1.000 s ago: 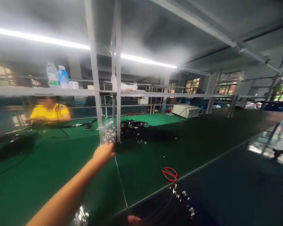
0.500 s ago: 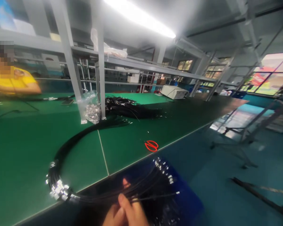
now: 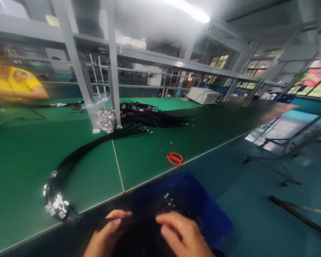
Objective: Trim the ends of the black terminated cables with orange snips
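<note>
A: Head view, low edge: left hand point(image 3: 104, 237) and right hand point(image 3: 184, 235) both over the blue bin point(image 3: 211, 214), just off the worktop point(image 3: 24, 167) edge. Black cable bundle point(image 3: 77, 157) runs from the worktop down between them.

B: Fingers?

A: Left fingers point(image 3: 117, 217) pinched on the black strands. Right fingers curled over the strands; a firm grasp cannot be told, too blurred.

B: Bundle's far end?

A: Loops across the green worktop; metal connectors point(image 3: 55, 207) cluster near the edge, left of the left hand. Red scissors point(image 3: 175, 158) lie beyond, well apart.

B: Change from half a second ago?

A: Then one hand showed on the strands; now two, spread apart. Strand tips sit lower inside the bin.
</note>
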`<state>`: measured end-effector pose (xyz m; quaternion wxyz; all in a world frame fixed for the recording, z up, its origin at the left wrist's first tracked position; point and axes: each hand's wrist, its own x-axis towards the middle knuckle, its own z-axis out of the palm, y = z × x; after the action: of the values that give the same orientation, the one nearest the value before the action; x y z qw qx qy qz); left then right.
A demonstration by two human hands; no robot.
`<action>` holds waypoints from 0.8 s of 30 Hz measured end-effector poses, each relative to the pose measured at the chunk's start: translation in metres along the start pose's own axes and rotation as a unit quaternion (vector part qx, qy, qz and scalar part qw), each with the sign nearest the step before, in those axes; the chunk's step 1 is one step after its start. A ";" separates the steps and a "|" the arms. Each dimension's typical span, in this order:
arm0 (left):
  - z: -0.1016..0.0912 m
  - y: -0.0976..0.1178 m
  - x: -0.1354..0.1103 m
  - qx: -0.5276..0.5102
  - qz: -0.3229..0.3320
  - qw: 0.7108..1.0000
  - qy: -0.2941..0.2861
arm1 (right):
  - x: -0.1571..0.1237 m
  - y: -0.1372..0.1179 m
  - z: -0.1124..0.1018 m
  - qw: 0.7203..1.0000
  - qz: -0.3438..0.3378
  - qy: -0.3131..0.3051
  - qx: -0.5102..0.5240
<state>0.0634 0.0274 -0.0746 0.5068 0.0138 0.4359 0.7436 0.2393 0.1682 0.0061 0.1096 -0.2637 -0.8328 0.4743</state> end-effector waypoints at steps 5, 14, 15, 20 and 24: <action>-0.005 0.036 -0.016 0.046 -0.022 0.988 -0.144 | 0.049 -0.012 -0.034 0.982 0.012 -0.141 -0.123; 0.035 -0.031 -0.012 -0.092 0.015 0.991 0.100 | 0.039 0.038 0.003 0.961 0.137 -0.227 0.075; 0.044 -0.041 -0.012 -0.065 -0.001 0.993 0.102 | 0.034 0.040 0.005 0.967 0.133 -0.201 0.079; 0.058 -0.056 -0.012 0.000 0.011 0.996 0.083 | 0.018 0.051 -0.003 0.974 0.125 -0.157 0.103; 0.051 -0.054 -0.018 -0.013 -0.016 0.998 0.057 | 0.012 0.062 -0.004 0.967 0.147 -0.136 0.160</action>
<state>0.1361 0.0521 -0.0710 0.4928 -0.0419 0.4549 0.7406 0.2525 0.2034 -0.0453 -0.0352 -0.2956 -0.7052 0.6435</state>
